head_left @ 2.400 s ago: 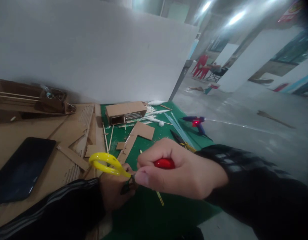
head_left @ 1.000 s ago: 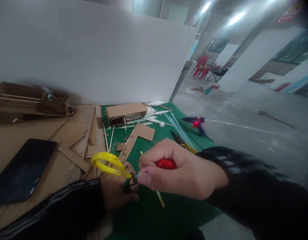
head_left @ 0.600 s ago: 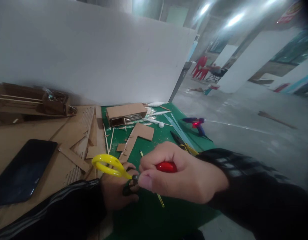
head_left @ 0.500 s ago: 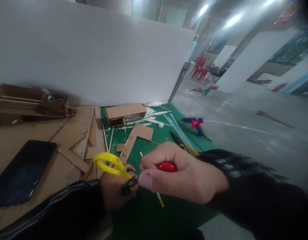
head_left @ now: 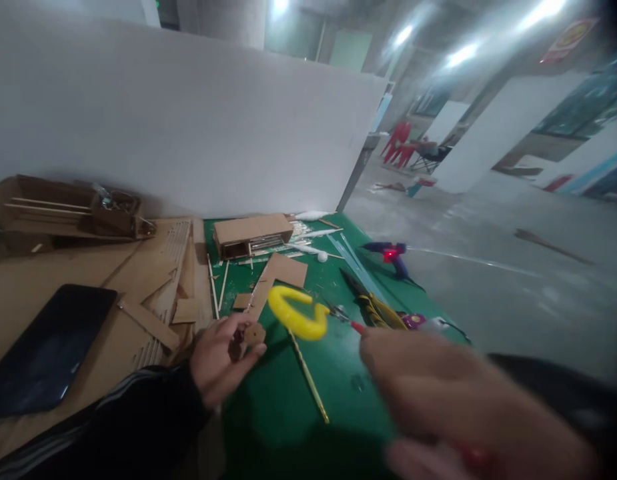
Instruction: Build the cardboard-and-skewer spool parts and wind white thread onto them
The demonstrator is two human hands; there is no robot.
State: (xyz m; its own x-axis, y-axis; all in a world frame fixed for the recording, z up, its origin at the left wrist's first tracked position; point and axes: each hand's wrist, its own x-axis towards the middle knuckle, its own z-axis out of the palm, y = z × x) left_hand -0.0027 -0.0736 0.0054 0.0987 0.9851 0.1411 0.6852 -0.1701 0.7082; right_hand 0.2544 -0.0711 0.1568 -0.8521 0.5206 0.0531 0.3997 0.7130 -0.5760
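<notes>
My left hand (head_left: 223, 360) is curled around a small round cardboard disc (head_left: 255, 335), which has a tiny hole in its middle. Dark shadow between the fingers hides what else may be there. My right hand (head_left: 438, 387), smeared by motion, grips a red-handled tool (head_left: 357, 327) with a metal front end; its exact kind is unclear. A thick yellow loop (head_left: 297, 317) sits at the metal end, left of my right hand. Below the loop, a thin yellowish twisted stick (head_left: 308, 377) lies on the green mat (head_left: 273, 413).
Pliers (head_left: 373, 300) and a lit glue gun (head_left: 391, 255) lie on the right. A cardboard box (head_left: 253, 233) and an L-shaped cardboard piece (head_left: 283, 270) stand behind my hands. Left are a black tablet-like slab (head_left: 53, 347), cardboard scraps and an open box (head_left: 48, 207).
My right hand has drawn away to the right and down, taking the red-handled tool and yellow loop off my left hand. The disc in my left hand now shows.
</notes>
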